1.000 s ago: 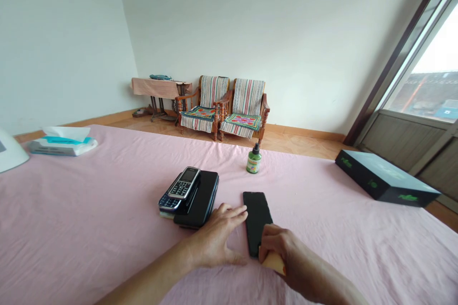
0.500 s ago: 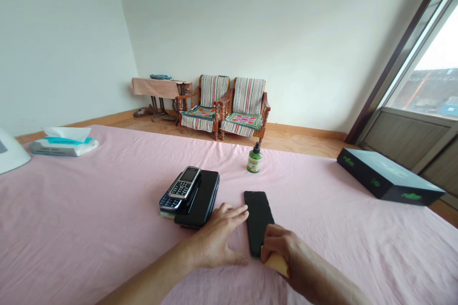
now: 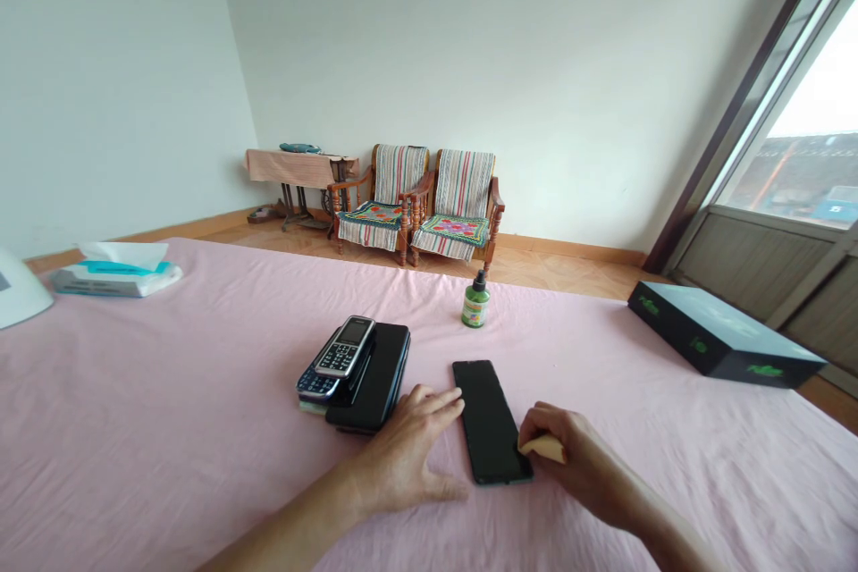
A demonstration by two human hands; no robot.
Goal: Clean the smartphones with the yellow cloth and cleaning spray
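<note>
A black smartphone (image 3: 488, 420) lies flat on the pink cloth, its dark screen facing up. The fingertips of my left hand (image 3: 412, 447) rest at the phone's left edge, fingers spread and thumb apart. Closed around a folded pale-yellow cloth (image 3: 546, 448), my right hand (image 3: 569, 447) is at the phone's lower right edge, the cloth's end meeting the screen. Left of my left hand is a pile of phones: a silver keypad phone (image 3: 345, 349) leans on top, with a dark blue keypad phone (image 3: 316, 382) and black smartphones (image 3: 379, 384) beneath.
A green spray bottle (image 3: 475, 302) stands beyond the phone. To the right sits a black box (image 3: 724, 335); to the far left are a tissue pack (image 3: 121, 273) and part of a white object (image 3: 20, 290). The pink tablecloth (image 3: 214, 411) covers the surface. Wooden armchairs (image 3: 462, 188) stand behind.
My right hand has moved right and slightly up with the yellow cloth, uncovering the phone's lower right corner. My left hand stays nearly in place at the phone's left edge.
</note>
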